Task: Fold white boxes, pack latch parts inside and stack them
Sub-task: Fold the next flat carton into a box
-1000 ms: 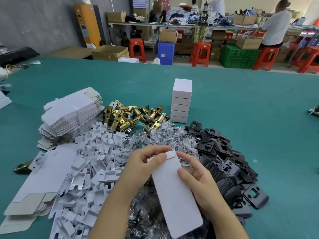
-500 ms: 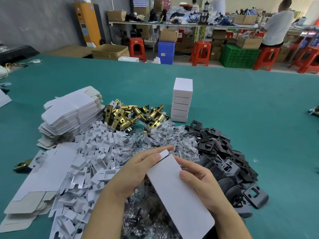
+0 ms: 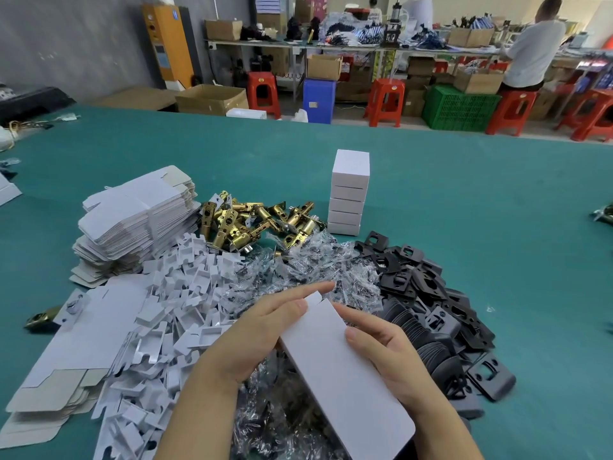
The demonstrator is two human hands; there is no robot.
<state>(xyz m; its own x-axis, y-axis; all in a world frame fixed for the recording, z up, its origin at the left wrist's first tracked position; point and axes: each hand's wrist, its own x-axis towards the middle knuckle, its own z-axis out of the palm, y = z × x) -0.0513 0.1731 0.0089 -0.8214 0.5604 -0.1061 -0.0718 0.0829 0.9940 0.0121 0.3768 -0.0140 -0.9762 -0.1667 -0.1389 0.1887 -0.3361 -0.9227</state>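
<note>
Both hands, left hand [image 3: 265,330] & right hand [image 3: 388,353], grip plain white box [image 3: 345,376]; orange cabinet [image 3: 167,44] label illegible, maybe blue sticker

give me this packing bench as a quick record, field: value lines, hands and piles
left hand: grips the white box from its left side
right hand: grips the same box from the right
box state: flattened-looking, far tab sticking out
finished stack: five closed white boxes, upright, behind the piles
flat blanks: stacked at left
brass latches: heap beside the blanks
white inserts: loose pile, left of the hands
bagged parts: clear bags, centre
black plates: pile at right
surface: green table
</note>
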